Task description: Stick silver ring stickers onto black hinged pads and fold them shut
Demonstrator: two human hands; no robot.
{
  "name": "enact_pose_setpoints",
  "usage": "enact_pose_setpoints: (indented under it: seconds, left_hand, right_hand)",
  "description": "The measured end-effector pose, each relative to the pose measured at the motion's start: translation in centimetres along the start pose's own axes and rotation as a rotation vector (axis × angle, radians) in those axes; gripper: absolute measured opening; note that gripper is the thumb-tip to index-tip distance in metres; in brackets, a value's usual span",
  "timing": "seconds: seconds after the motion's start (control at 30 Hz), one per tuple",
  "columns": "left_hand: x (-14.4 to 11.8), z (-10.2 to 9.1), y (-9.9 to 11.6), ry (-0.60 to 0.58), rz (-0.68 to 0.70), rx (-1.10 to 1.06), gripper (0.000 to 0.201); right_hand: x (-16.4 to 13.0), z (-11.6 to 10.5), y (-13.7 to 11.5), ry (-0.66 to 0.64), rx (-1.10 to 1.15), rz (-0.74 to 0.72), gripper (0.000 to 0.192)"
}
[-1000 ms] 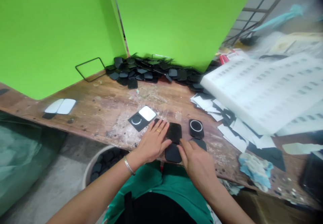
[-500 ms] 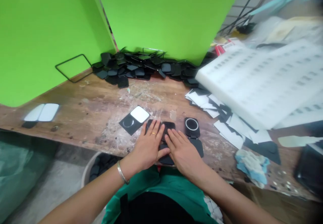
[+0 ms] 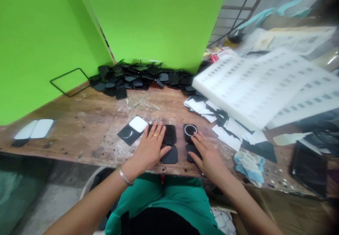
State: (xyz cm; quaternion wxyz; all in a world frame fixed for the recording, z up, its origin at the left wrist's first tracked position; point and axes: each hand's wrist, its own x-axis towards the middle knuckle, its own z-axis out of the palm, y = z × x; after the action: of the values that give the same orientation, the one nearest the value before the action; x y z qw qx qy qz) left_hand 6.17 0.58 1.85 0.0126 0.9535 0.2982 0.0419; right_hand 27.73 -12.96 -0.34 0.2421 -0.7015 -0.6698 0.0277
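Observation:
My left hand (image 3: 150,146) lies flat with its fingers out over the left side of a hinged black pad (image 3: 170,134), its thumb at the lower panel. My right hand (image 3: 208,154) rests with fingers extended on a second hinged black pad (image 3: 190,130), which has a white ring on its upper panel and looks like a folding wireless charger. Its thumb touches the lower panel. Left of my left hand lies a black sheet (image 3: 128,135) with a ring mark and a white rounded square (image 3: 138,124). Part of what lies under my left fingers is hidden.
Many black panels (image 3: 137,82) are heaped against the green partition (image 3: 153,23). White foam trays (image 3: 243,86) stand at the right above loose white and black cut sheets (image 3: 227,138). A crumpled cloth (image 3: 249,166) and a dark phone-like slab (image 3: 309,168) lie near the front edge.
My right hand has moved right, from the middle pad onto the ringed pad, uncovering more of the middle pad. My left hand stays in about the same place. The view has turned slightly right.

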Motion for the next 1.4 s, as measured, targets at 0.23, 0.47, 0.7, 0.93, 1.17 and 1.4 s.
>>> enact_pose_setpoints:
  seconds: [0.23, 0.47, 0.7, 0.93, 1.17, 1.4]
  left_hand:
    - [-0.6, 0.2, 0.7, -0.019, 0.135, -0.015, 0.057]
    - [-0.7, 0.8, 0.5, -0.019, 0.148, 0.002, 0.057]
    - [-0.7, 0.4, -0.2, 0.028, 0.175, -0.030, 0.056]
    - [-2.1, -0.8, 2.8, 0.066, 0.147, -0.065, 0.055]
    - [-3.6, -0.6, 3.7, -0.079, 0.111, -0.156, 0.062]
    - [-3.3, -1.4, -1.8, 0.082, -0.105, -0.224, 0.045]
  right_hand:
    - [-1.0, 0.5, -1.0, -0.027, -0.086, -0.038, 0.042]
    - [-0.7, 0.7, -2.9, -0.075, -0.154, -0.087, 0.043]
    - [1.7, -2.0, -0.5, 0.080, 0.013, -0.019, 0.030]
    - [11.8, -4.1, 4.0, -0.104, -0.361, 0.151, 0.021]
    - [14.8, -2.0, 5.1, -0.143, -0.420, 0.140, 0.019]
    - [14.3, -0.9, 1.0, -0.176, -0.269, -0.102, 0.018]
